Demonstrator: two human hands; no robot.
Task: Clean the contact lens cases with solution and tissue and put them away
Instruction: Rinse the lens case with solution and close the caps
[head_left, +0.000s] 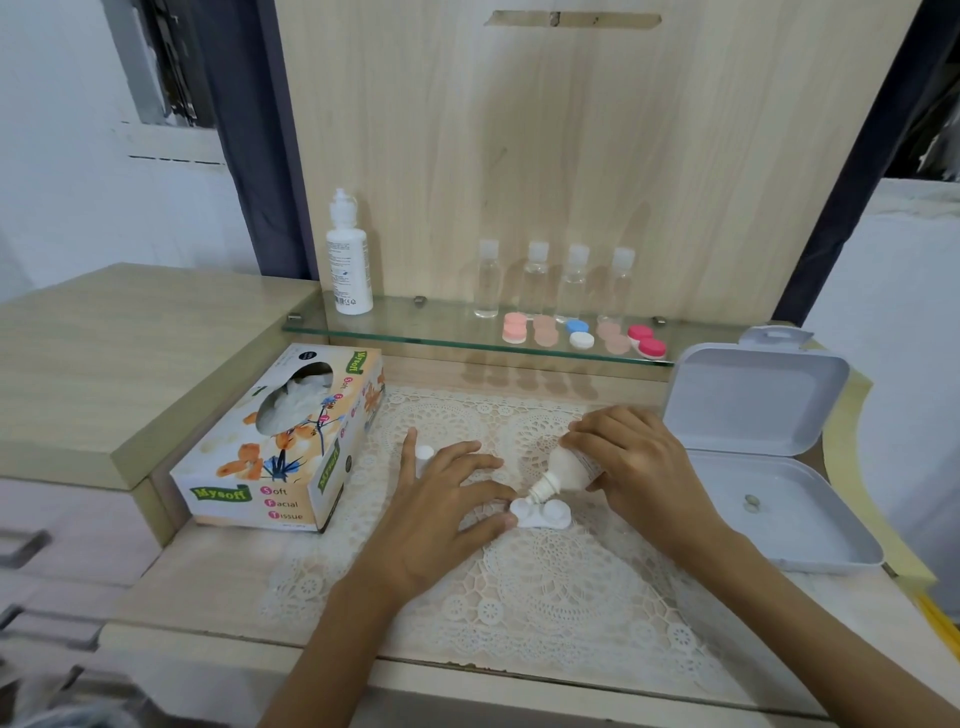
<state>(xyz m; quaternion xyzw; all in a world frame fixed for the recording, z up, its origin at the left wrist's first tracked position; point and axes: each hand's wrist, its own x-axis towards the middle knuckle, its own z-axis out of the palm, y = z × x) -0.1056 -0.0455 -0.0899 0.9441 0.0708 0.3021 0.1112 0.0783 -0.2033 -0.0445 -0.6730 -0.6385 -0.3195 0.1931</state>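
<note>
White lens case (549, 515) is steadied by flat left hand (441, 512) while solution bottle (569, 470), gripped in right hand (644, 467), is tipped over it; tissue (298, 400) prob. needed next.

Bright, even light is filling the scene. Faint shadows of the clear bottles (536, 278) are leaning toward 1 o'clock on the wooden panel (571, 156). The left hand (441, 512) and right hand (644, 467) are casting thin shadows on the surface (208, 571). The white wall (62, 182) at 9 o'clock is washing out. Straight edges are bowing near the rim, and the 7 o'clock corner is blurring.
</note>
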